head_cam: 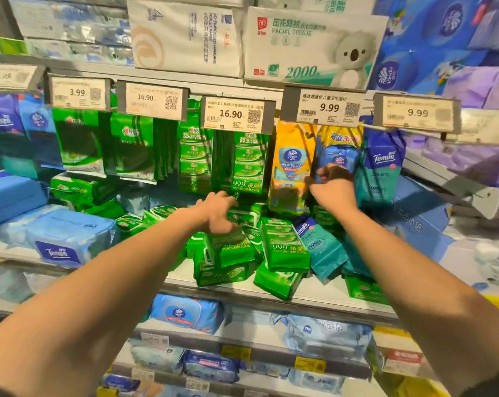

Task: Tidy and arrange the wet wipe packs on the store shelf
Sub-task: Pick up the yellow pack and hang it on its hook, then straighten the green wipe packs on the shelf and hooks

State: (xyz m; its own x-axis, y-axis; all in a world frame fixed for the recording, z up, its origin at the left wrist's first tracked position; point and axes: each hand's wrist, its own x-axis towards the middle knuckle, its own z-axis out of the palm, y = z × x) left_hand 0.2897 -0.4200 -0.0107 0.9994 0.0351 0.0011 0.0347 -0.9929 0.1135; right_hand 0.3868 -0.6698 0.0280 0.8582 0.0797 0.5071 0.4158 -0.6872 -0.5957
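Observation:
Several green wet wipe packs (284, 245) lie in a loose heap on the white shelf (322, 293) at the middle. My left hand (218, 210) reaches over the heap, fingers curled down onto a green pack (231, 247) tilted on top. My right hand (332, 187) is raised at the hanging packs, fingers pinched at the bottom edge of a blue-and-yellow hanging pack (338, 156). Next to it hang a yellow pack (291, 164) and a teal Tempo pack (381, 170). Another teal Tempo pack (322, 247) leans in the heap.
Green hanging packs (248, 164) fill the hooks behind price tags (236, 114). Blue Tempo wipe packs (67, 239) sit on the shelf at left. Tissue boxes (311, 47) stand above. Lower shelves hold blue wipe packs (185, 310). A blue carton (417, 213) is at right.

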